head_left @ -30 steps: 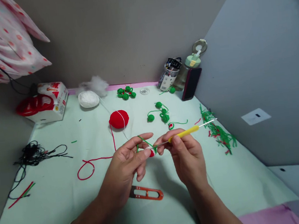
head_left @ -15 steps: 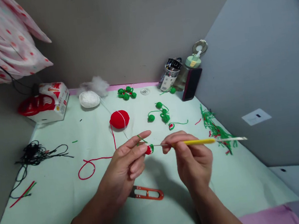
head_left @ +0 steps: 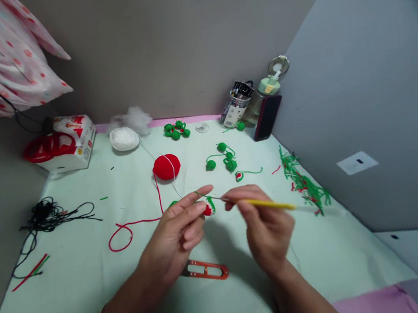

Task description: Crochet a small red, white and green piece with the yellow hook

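Note:
My left hand (head_left: 173,237) pinches a small red, white and green crochet piece (head_left: 208,208) between thumb and fingers, with green yarn over the forefinger. My right hand (head_left: 265,225) grips a yellow-handled crochet hook (head_left: 272,204), whose metal tip points left into the piece. Both hands hover above a pale green cloth (head_left: 95,282). Red yarn (head_left: 126,230) loops on the cloth left of my left hand and leads up to a red yarn ball (head_left: 166,166).
Orange thread snips (head_left: 205,270) lie below my hands. Green crochet balls (head_left: 226,158) and a further cluster (head_left: 176,130) sit beyond. Yarn scraps (head_left: 303,183) lie right, black cord (head_left: 47,217) left. A jar (head_left: 235,105), bottle (head_left: 267,91), phone (head_left: 267,117), white yarn (head_left: 124,138) and box (head_left: 72,143) line the back.
The hook's handle end swung from up-right to down-right as my right hand turned, and its tip stays in the piece. My left hand barely moved.

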### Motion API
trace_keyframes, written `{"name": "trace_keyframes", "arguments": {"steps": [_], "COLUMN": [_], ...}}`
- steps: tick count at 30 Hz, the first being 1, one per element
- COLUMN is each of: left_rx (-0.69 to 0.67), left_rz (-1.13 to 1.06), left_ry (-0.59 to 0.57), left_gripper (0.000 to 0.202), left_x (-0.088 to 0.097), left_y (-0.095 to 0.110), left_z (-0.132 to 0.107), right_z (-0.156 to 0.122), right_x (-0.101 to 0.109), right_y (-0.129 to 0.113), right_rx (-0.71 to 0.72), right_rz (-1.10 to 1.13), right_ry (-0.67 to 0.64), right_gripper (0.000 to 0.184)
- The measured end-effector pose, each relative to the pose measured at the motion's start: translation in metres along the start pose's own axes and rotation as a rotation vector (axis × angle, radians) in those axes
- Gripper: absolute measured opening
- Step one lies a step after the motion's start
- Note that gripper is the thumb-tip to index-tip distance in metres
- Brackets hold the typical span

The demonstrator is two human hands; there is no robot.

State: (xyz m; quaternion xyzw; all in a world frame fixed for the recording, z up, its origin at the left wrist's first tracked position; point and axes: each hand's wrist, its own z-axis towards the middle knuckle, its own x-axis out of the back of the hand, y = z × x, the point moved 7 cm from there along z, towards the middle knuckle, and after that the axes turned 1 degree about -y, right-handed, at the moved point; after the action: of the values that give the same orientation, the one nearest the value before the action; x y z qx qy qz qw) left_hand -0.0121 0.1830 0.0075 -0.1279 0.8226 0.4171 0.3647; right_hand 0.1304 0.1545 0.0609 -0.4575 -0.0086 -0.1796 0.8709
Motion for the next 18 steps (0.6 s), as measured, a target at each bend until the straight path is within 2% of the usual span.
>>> {"name": "trace_keyframes", "arguments": {"steps": [3,7,12,15,18], "left_rx": [-0.068,-0.099,-0.101,-0.113,-0.149], "left_rz": [0.008,0.142,0.190,0.206,0.245], "left_ry": [0.015,-0.009,-0.022,-0.012,0.012], "left_gripper": [0.040,0.043,0.040,0.038,0.037], "left_x": [0.001,0.000,-0.002,-0.001,0.001], "left_y": [0.008,0.004,0.002,0.005,0.007], "left_z": [0.000,0.000,-0.001,-0.002,-0.003], "right_z": [0.003,0.002,0.001,0.003,0.001], "right_x": [-0.001,-0.010,-0.009,-0.008,-0.005], "right_y": [0.019,0.021,0.029,0.027,0.017], "right_rx": [-0.202,-0.236,-0.336,-0.337,-0.251], "right_rz": [0.263,0.253,0.423,0.425,0.279], "right_ry": [0.020,-0.076,-0.039,-0.043,-0.044], "right_gripper": [0.019,0.016,0.017,0.022,0.020]}}
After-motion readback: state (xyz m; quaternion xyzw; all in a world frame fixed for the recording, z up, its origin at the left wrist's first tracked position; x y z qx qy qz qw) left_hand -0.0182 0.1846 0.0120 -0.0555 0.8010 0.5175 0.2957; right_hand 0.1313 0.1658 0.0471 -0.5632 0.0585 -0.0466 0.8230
